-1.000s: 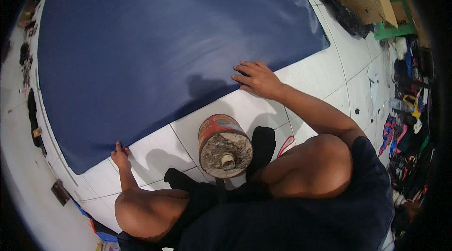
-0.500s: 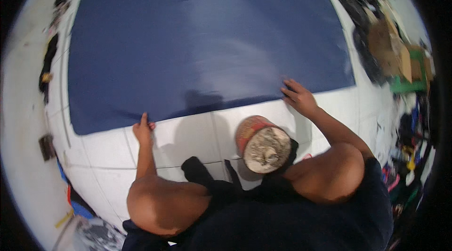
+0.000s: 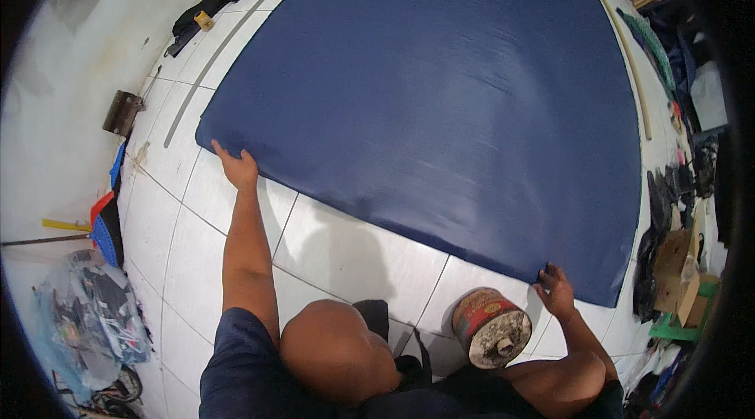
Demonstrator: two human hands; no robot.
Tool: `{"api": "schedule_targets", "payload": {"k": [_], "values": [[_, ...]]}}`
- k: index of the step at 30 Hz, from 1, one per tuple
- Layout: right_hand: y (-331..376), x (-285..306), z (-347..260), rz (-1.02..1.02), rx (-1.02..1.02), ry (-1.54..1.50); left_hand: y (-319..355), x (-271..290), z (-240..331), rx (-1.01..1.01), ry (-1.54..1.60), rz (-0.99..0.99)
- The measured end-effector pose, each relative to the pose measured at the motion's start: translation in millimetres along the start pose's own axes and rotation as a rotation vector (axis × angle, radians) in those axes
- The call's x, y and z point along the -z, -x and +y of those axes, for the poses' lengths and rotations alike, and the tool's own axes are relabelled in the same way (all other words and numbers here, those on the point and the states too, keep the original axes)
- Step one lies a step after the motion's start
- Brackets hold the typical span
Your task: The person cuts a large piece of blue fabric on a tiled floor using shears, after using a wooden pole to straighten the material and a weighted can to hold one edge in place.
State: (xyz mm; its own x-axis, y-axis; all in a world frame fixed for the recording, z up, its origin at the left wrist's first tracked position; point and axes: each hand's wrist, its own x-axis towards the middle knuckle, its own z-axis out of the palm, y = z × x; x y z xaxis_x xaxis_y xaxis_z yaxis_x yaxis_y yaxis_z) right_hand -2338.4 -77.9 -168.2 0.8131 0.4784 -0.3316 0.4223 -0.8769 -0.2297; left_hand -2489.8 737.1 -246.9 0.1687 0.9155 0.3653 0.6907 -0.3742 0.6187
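White floor tiles (image 3: pixel 195 254) carry a dark-blue sheet (image 3: pixel 440 120) ahead of the spread left grip (image 3: pixel 238 169) and half-curled right grip (image 3: pixel 559 295) — both at its near edge, the left closer to a corner — whether either pinches, I cannot tell.

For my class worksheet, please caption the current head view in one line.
Left hand and right hand at the near edge of a blue sheet spread across white tiles.
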Motion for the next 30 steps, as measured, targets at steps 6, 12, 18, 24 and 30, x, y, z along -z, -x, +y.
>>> {"api": "schedule_targets", "payload": {"k": [6, 12, 18, 24, 30], "values": [[-4, 12, -10, -0.067, -0.022, -0.001, -10, 7, 1, 0.01, -0.358, -0.234], [-7, 12, -16, -0.105, -0.069, 0.036, -25, 18, 8, 0.284, -0.492, -0.486], [-4, 12, -19, -0.108, -0.078, 0.066, -30, 15, -5, 0.242, -0.449, -0.422], [-5, 4, 0, 0.007, 0.058, 0.121, 121, 1, 72, -0.782, 0.113, -0.59], [-18, 5, -9, -0.067, -0.039, 0.114, 259, 37, 147, -1.189, 0.142, -0.982]]}}
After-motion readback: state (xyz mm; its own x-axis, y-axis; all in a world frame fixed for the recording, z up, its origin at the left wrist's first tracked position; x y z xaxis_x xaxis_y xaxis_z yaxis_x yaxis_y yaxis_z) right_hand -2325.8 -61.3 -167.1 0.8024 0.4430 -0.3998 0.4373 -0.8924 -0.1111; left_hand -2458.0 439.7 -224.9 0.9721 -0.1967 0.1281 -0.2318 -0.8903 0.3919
